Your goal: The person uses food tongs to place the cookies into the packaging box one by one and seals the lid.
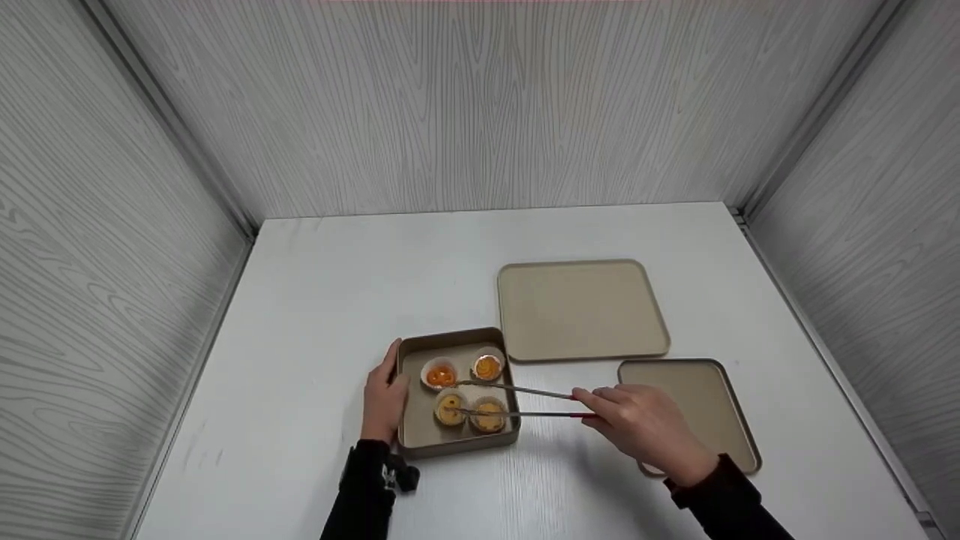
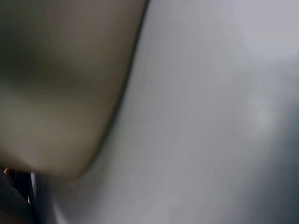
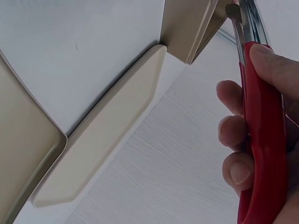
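Observation:
A square, deep brown baking pan (image 1: 421,442) holds several small pastries in pale paper cups. Toward the front sit a yellow pastry (image 1: 446,417) and a browner one (image 1: 491,424); behind them are a glossy orange one (image 1: 440,375) and an orange swirled one (image 1: 488,367). My left hand (image 1: 384,401) grips the pan's left wall, thumb at the rim. My right hand (image 1: 637,421) holds red-handled metal tongs (image 3: 265,112), arms apart. One tong tip overlaps the front-left yellow pastry and the other lies just behind it.
A flat beige tray (image 1: 583,309) lies behind and right of the pan. Closer to me, a smaller brown-rimmed tray (image 1: 694,386) is partly covered by my right hand. Pale wood-grain panels (image 1: 480,105) enclose the white table (image 1: 300,315) at the back and sides.

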A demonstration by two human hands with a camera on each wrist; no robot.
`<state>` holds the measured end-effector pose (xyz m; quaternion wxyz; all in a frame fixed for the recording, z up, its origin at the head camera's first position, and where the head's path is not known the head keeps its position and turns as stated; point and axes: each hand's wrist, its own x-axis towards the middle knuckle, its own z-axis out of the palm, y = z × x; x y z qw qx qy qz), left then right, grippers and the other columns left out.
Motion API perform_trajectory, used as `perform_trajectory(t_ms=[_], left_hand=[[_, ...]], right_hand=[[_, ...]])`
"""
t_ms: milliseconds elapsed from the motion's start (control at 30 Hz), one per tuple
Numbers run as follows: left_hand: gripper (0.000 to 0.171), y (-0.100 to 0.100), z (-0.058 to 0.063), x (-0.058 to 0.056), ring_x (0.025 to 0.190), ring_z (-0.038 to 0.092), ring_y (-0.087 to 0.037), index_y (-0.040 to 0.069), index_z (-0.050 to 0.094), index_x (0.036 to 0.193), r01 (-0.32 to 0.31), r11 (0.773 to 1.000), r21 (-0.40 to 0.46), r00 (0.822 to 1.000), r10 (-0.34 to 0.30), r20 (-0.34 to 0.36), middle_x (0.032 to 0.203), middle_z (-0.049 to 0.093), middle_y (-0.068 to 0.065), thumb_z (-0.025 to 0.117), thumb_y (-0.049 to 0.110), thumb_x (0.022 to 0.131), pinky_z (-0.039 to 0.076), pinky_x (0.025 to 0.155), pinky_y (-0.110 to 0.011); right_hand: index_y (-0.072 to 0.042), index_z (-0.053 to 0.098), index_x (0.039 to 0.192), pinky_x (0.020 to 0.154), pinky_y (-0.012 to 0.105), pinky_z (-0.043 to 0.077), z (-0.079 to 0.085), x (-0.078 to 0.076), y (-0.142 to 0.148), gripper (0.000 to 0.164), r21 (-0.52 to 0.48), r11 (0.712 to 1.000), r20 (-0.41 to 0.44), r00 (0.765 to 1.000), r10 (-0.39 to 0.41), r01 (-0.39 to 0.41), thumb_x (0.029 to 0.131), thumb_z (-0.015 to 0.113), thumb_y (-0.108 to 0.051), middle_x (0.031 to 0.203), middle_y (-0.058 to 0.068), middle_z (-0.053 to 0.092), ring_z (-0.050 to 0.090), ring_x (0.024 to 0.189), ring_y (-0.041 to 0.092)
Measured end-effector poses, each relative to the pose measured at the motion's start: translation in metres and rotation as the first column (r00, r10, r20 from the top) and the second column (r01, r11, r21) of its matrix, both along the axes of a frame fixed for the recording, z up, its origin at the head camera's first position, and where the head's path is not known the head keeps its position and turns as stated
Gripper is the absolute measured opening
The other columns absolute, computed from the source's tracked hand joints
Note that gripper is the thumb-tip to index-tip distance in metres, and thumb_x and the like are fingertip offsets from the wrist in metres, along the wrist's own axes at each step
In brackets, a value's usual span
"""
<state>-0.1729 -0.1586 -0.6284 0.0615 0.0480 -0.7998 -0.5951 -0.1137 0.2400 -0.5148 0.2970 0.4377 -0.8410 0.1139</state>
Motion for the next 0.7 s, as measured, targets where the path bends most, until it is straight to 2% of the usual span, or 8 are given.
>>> perform_trajectory(t_ms=[133, 233, 333, 400, 467, 567, 700], left_hand=[[0.066, 0.001, 0.0, 0.001, 0.117, 0.051, -0.03, 0.016, 0.039, 0.159, -0.005, 1.0, 0.001, 1.0, 0.005, -0.004, 0.157, 0.046, -0.01, 0.046, 0.001, 0.095, 0.035, 0.094, -0.042], [0.066, 0.001, 0.001, 0.001, 0.118, 0.05, -0.025, 0.016, 0.04, 0.159, -0.008, 1.0, -0.003, 1.0, 0.008, 0.001, 0.157, 0.046, -0.008, 0.047, 0.003, 0.095, 0.035, 0.095, -0.039], [0.067, 0.001, 0.002, 0.002, 0.09, 0.055, -0.022, 0.018, 0.039, 0.16, -0.004, 1.0, -0.004, 1.0, 0.004, 0.008, 0.152, 0.051, -0.008, 0.046, 0.003, 0.095, 0.04, 0.081, -0.035], [0.067, 0.0, 0.002, 0.002, 0.072, 0.047, -0.018, 0.019, 0.039, 0.16, -0.001, 1.0, -0.006, 1.0, 0.001, 0.009, 0.148, 0.053, -0.008, 0.045, 0.003, 0.095, 0.039, 0.071, -0.033], [0.068, 0.0, 0.002, 0.003, 0.06, 0.036, -0.019, 0.019, 0.038, 0.16, 0.006, 1.0, -0.004, 1.0, -0.006, 0.01, 0.146, 0.054, -0.009, 0.044, 0.003, 0.094, 0.036, 0.063, -0.034], [0.067, -0.001, 0.001, 0.003, 0.058, 0.035, -0.015, 0.019, 0.038, 0.16, 0.014, 1.0, -0.002, 1.0, -0.013, 0.012, 0.148, 0.052, -0.009, 0.043, 0.002, 0.095, 0.035, 0.063, -0.033], [0.067, -0.001, 0.002, 0.003, 0.056, 0.033, -0.014, 0.02, 0.038, 0.16, 0.013, 1.0, -0.007, 1.0, -0.012, 0.016, 0.145, 0.053, -0.011, 0.044, 0.003, 0.096, 0.035, 0.064, -0.034]], right_hand=[[-0.012, 0.077, 0.114, 0.055, 0.027, 0.05, 0.001, -0.001, 0.007, 0.047, -0.026, 1.0, 0.007, 1.0, -0.01, 0.01, 0.069, 0.092, -0.016, 0.085, -0.004, 0.075, 0.066, 0.064, 0.011], [-0.012, 0.077, 0.114, 0.055, 0.027, 0.05, 0.001, -0.001, 0.014, 0.047, -0.049, 0.998, 0.015, 1.0, -0.027, 0.028, 0.069, 0.092, -0.014, 0.084, -0.003, 0.073, 0.065, 0.063, 0.011], [-0.01, 0.077, 0.115, 0.054, 0.028, 0.05, 0.001, -0.002, 0.023, 0.048, -0.061, 0.996, 0.006, 0.998, -0.06, 0.06, 0.068, 0.091, -0.012, 0.083, -0.003, 0.072, 0.065, 0.062, 0.012], [-0.009, 0.077, 0.116, 0.054, 0.029, 0.05, 0.003, -0.003, 0.029, 0.051, -0.069, 0.995, -0.002, 0.997, -0.077, 0.077, 0.067, 0.09, -0.01, 0.084, -0.001, 0.072, 0.066, 0.063, 0.013], [-0.008, 0.076, 0.118, 0.054, 0.029, 0.051, 0.004, -0.004, 0.035, 0.054, -0.073, 0.992, -0.003, 0.995, -0.104, 0.104, 0.066, 0.09, -0.009, 0.087, 0.0, 0.074, 0.067, 0.065, 0.014], [-0.008, 0.074, 0.124, 0.054, 0.029, 0.052, 0.006, -0.006, 0.043, 0.059, -0.078, 0.986, 0.011, 0.989, -0.148, 0.148, 0.068, 0.091, -0.007, 0.095, 0.002, 0.076, 0.07, 0.068, 0.015], [-0.007, 0.074, 0.125, 0.051, 0.029, 0.051, 0.009, -0.008, 0.053, 0.056, -0.091, 0.972, 0.022, 0.976, -0.217, 0.218, 0.071, 0.091, -0.007, 0.093, 0.006, 0.077, 0.069, 0.064, 0.016]])
